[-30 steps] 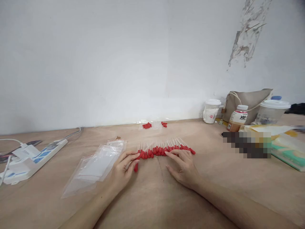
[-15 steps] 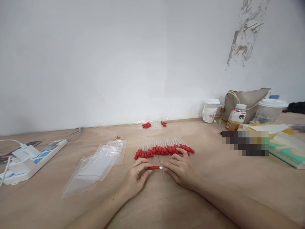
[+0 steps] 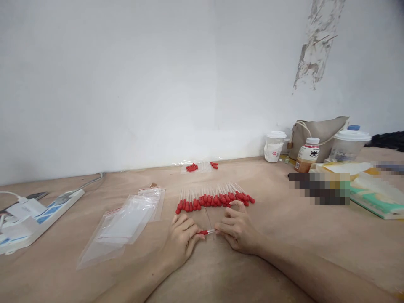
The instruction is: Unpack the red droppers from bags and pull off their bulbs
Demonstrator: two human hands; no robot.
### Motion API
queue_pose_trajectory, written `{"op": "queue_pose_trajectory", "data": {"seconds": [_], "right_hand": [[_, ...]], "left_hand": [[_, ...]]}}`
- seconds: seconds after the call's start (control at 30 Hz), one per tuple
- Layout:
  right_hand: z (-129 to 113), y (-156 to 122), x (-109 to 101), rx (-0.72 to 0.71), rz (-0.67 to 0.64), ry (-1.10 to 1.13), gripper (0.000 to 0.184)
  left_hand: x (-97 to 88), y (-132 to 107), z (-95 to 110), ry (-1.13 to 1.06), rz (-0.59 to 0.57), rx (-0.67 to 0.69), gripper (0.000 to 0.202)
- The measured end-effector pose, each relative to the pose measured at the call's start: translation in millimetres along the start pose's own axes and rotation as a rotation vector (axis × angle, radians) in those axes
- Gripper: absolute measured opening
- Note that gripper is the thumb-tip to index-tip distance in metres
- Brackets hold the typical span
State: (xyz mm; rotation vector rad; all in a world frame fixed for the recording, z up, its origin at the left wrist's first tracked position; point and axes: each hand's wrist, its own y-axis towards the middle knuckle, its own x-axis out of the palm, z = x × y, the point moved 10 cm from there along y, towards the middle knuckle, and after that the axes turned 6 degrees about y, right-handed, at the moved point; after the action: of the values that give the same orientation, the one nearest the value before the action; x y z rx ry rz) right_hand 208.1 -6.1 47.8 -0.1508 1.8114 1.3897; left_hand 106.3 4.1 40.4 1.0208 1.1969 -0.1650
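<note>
- Dropper (image 3: 207, 232) lies crosswise between your hands, nearer to you than the row of red-bulbed droppers (image 3: 191, 205); whether it touches the table (image 3: 271, 189) is hard to tell.
- Your left hand (image 3: 183, 237) pinches its red bulb (image 3: 203, 232) between thumb and fingers; your right hand (image 3: 238, 229) has its fingertips pressed together on the clear tube (image 3: 211, 231).
- Hold bulb and tube in one straight line; a bend would probably strain the tube sideways.
- Grip the tube close to the bulb and press lightly, since it may be brittle. Any push or twist is best slow and along its length.
- Mind your right knuckles: they sit just beside the row and could roll a bulb.
- On the bottle (image 3: 307, 155), you can read a large 炭; the smaller print is illegible.
- On the lidded cup (image 3: 273, 148), a round red logo shows, too small to identify.
</note>
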Motion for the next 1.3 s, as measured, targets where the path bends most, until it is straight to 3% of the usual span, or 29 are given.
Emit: {"op": "queue_pose_trajectory", "data": {"seconds": [0.27, 0.4, 0.57, 0.7, 0.8, 0.87, 1.03, 1.2, 1.3], "right_hand": [[-2, -1, -1, -0.011, 0.01, 0.028, 0.018], [17, -9, -12, 0.073, 0.029, 0.021, 0.019], [36, -12, -15, 0.215, 0.034, 0.055, 0.017], [38, -7, -2, 0.345, 0.01, 0.066, 0.018], [33, -3, 4, 0.343, 0.022, 0.04, 0.016], [29, -2, 8, 0.303, 0.038, 0.04, 0.016], [28, -3, 14, 0.266, 0.049, 0.037, 0.017], [26, -1, 23, 0.296, -0.053, 0.077, 0.013], [23, 0, 27, 0.305, -0.127, 0.133, 0.024]], "left_hand": [[7.1, -6, -2, -0.082, -0.054, 0.009, 0.021], [1.4, -14, -18, -0.118, -0.03, -0.078, 0.022], [-22.2, -13, -51, -0.206, 0.022, -0.3, 0.022], [-39.9, -19, -99, -0.162, -0.013, -0.554, 0.027], [-31.3, -41, -138, -0.279, -0.123, -0.8, 0.035], [-18.4, -54, -150, -0.396, -0.185, -0.91, 0.04], [7.3, -59, -144, -0.547, -0.259, -0.924, 0.035], [10.8, -51, -134, -0.562, -0.263, -0.853, 0.042], [13.5, -52, -131, -0.618, -0.301, -0.878, 0.048]]}}
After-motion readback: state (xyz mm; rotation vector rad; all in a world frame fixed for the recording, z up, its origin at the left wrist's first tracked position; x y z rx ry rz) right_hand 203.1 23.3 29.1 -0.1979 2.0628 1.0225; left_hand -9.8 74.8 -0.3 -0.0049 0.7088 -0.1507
